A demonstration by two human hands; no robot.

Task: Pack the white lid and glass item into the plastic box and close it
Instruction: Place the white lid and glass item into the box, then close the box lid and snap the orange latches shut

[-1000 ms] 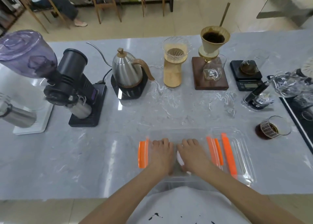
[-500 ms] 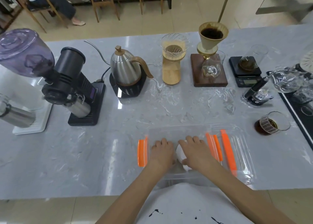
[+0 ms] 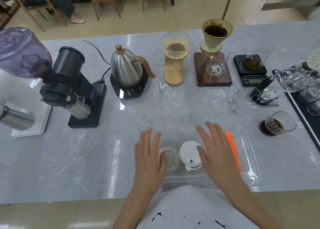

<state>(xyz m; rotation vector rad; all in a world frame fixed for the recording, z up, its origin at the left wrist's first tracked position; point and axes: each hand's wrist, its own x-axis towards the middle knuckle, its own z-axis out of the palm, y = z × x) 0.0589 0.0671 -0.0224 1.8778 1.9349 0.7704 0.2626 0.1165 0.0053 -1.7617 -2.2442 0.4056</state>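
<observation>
Lid point(image 3: 190, 153) and glass item point(image 3: 169, 157) in plastic box point(image 3: 180, 133), between flat, empty hands.

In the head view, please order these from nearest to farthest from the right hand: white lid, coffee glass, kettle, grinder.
From the right hand:
1. White lid, beside its thumb.
2. Coffee glass, to the right.
3. Kettle, far left.
4. Grinder, farthest left.

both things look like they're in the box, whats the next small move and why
Probably reach the right hand for the box cover lying open just right of it and swing it over. The white lid and glass item already sit side by side inside the plastic box, and both the right and left hand are open, holding nothing.
</observation>
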